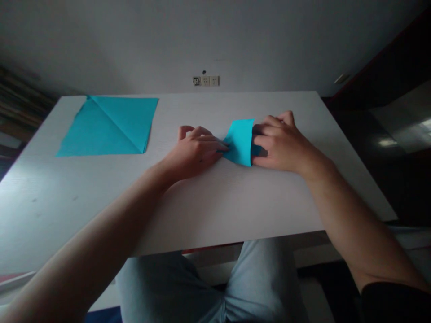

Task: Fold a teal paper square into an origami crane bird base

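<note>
Head view: small folded blue paper [240,141] sits mid-counter [218,197], between your hands. Your left hand [195,150] presses fingertips on its left corner, grip flat, wrapped round nothing. Your right hand [283,143] lies over its right edge, fingers flat, grip open too, pinning it down. Paper looks thin, light, limp; likely slides on smooth top, takes crease for good, tears if tugged. Best hold, I judge: pinch free corner or folded edge, other palm anchoring. Larger blue sheet [107,128] lies far left, well apart, diagonal crease showing.
</note>
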### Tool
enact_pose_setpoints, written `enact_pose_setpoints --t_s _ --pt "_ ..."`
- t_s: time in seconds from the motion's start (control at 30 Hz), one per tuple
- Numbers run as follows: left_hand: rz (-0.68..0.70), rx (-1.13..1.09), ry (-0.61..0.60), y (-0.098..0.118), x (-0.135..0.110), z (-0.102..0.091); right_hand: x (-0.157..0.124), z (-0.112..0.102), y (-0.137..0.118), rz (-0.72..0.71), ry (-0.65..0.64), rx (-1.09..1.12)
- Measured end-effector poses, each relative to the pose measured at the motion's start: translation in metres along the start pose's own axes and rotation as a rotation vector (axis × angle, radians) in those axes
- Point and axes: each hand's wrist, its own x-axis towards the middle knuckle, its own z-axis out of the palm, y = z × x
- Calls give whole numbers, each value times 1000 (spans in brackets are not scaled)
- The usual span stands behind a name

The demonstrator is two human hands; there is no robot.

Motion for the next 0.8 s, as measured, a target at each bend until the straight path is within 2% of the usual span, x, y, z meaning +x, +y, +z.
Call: enact_pose_setpoints --t_s 0.2,0.3,0.47,0.63,0.8 --pt "-12 108 -15 3 -2 -2 4 4 -6 -134 -5 235" --pt "11 52 -52 4 -5 -5 6 2 -13 -153 24 326" --pt "8 -79 -75 6 -4 -9 5 -1 -13 -151 16 434" --pt "-23 -67 -59 9 -1 -10 4 -4 -8 -93 29 609" --pt "-36 -45 -58 12 -1 -10 7 -1 -9 -13 52 659"
